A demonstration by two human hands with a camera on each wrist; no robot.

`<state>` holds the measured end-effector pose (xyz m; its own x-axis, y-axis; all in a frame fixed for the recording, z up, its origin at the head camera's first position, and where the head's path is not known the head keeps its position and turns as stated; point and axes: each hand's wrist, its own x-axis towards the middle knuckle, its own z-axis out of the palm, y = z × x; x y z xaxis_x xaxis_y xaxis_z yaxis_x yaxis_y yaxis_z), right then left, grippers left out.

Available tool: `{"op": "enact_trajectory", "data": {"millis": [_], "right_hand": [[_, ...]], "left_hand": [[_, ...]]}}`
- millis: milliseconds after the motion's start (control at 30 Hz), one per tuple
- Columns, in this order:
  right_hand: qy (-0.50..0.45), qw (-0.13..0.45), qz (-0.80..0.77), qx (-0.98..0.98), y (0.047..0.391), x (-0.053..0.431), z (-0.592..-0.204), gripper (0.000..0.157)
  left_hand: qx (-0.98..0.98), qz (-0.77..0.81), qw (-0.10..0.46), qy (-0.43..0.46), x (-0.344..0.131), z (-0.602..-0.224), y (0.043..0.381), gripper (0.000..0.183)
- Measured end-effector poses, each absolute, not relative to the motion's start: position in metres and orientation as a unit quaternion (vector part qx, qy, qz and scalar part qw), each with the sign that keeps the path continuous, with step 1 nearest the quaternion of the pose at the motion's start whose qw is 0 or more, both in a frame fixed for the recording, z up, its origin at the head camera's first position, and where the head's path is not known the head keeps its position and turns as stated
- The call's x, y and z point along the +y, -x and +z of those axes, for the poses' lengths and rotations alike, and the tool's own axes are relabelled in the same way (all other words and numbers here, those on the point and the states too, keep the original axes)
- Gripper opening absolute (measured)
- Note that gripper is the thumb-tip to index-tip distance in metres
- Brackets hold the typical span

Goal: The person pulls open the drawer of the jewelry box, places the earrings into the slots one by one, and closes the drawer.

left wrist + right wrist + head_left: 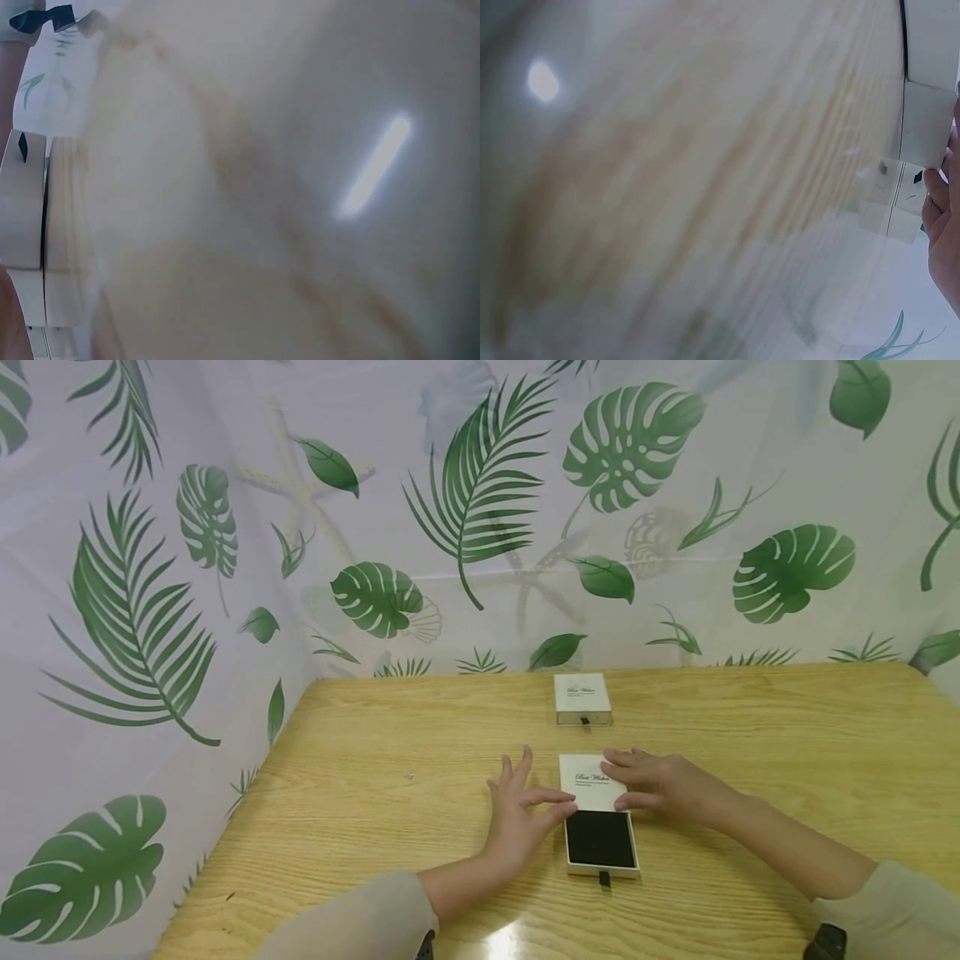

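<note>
A white drawer-style gift box [587, 777] with cursive print on its lid lies before me, its tray [600, 839] slid out towards me. The tray has a black lining and a short black pull tab. My left hand [517, 822] pinches with thumb and index finger at the box's left edge, where sleeve meets tray; its other fingers spread upward. From the right, my right hand [663, 785] grips the sleeve, fingers on its top and thumb at its front right corner. The right wrist view catches those fingers [935, 199] beside the box; the left wrist view shows the box's side [22, 199].
Behind it stands a second white gift box [582, 696], shut, its black tab facing me. A tiny shiny thing [408, 775] lies on the wooden table [360, 727] to the left. A leaf-patterned curtain [480, 585] borders the table's back and left.
</note>
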<state>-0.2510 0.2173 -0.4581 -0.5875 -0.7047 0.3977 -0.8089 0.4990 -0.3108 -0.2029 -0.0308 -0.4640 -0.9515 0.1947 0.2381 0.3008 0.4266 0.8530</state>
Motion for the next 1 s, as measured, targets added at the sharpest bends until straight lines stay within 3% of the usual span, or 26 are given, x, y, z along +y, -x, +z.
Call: {"op": "enact_trajectory", "data": {"millis": [500,1000], "right_hand": [[-0.447,0.119,0.241,-0.853,0.251,0.217,-0.457,0.05],[-0.454,0.129,0.234,-0.85,0.252,0.217,-0.457,0.051]], "left_hand": [[-0.842,-0.508,0.031,0.178,-0.009,-0.472,0.192,0.019],[-0.849,-0.518,-0.013,0.106,0.007,-0.473,0.191,0.02]]}}
